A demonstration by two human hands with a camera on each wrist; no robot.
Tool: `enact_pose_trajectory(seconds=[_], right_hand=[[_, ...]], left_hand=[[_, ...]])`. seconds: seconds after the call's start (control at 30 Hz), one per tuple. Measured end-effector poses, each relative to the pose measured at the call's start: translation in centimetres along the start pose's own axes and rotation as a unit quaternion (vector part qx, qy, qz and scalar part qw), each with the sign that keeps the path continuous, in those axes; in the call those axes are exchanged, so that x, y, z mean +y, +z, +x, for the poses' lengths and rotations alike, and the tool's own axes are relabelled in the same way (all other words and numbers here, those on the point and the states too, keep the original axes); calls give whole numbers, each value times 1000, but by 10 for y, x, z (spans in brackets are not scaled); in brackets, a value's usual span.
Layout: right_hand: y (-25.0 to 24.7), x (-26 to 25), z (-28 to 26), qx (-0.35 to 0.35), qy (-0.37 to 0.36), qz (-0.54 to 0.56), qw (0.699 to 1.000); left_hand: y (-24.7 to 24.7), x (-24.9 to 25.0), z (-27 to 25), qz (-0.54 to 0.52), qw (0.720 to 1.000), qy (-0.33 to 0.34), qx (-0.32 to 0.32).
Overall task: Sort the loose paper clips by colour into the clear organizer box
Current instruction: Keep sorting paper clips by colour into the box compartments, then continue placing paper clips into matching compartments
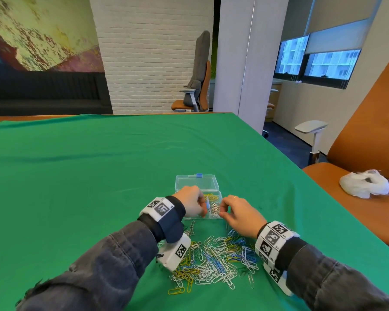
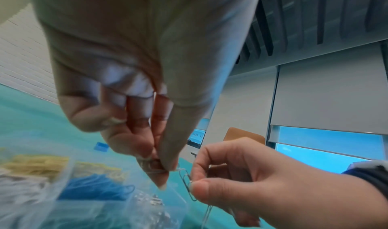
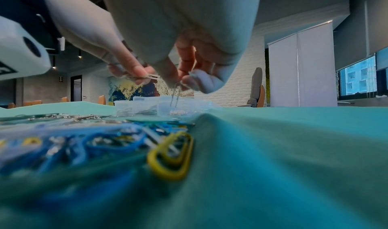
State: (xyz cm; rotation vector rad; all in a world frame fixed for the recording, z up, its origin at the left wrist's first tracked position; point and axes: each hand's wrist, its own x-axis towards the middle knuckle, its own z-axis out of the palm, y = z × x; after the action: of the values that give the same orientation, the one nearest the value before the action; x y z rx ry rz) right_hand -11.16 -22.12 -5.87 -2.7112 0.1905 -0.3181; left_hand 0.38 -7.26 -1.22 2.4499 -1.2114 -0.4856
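The clear organizer box [image 1: 197,181] stands open on the green cloth, its lid tilted back, with yellow, blue and silver clips in separate compartments [image 2: 92,187]. Both hands hover over its near right part. My left hand [image 1: 192,202] pinches a silver paper clip [image 2: 154,170] between thumb and fingertips. My right hand [image 1: 238,213] pinches linked silver paper clips [image 2: 187,185] that dangle above the box [image 3: 174,99]. The two hands' clips look hooked together. A pile of loose clips [image 1: 213,259] in yellow, blue, white and silver lies in front of the box.
Green cloth [image 1: 99,176] covers the table, with its right edge near an orange chair [image 1: 357,153] that carries a white crumpled bag [image 1: 366,183]. A short chain of silver clips [image 1: 191,227] lies by the left wrist. A yellow clip [image 3: 172,156] lies close under the right wrist.
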Motion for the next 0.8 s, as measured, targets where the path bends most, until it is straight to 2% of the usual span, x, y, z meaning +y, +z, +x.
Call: enact_pose_trajectory(seconds=[0.13,0.33,0.47,0.6,0.67,0.8], right_hand=[[1,2,3,19,59,19,998],[2,4,4,16,75,24,997],[1,4,4,35,84,34,995],[0,5,5,52,93,62,992],[0,5,5,56,90,71,992],[-2,1,4,73,57,101,991]], left_hand=[[-3,18,21,27,999,-18,6],[0,26,46,35,998,-55,4],[2,21,48,-61,996,-50,40],[-1,15,44,-141,988,-3,68],[-1,13,42,-160,986,8,50],[4,13,39,-198,979,16,-36]])
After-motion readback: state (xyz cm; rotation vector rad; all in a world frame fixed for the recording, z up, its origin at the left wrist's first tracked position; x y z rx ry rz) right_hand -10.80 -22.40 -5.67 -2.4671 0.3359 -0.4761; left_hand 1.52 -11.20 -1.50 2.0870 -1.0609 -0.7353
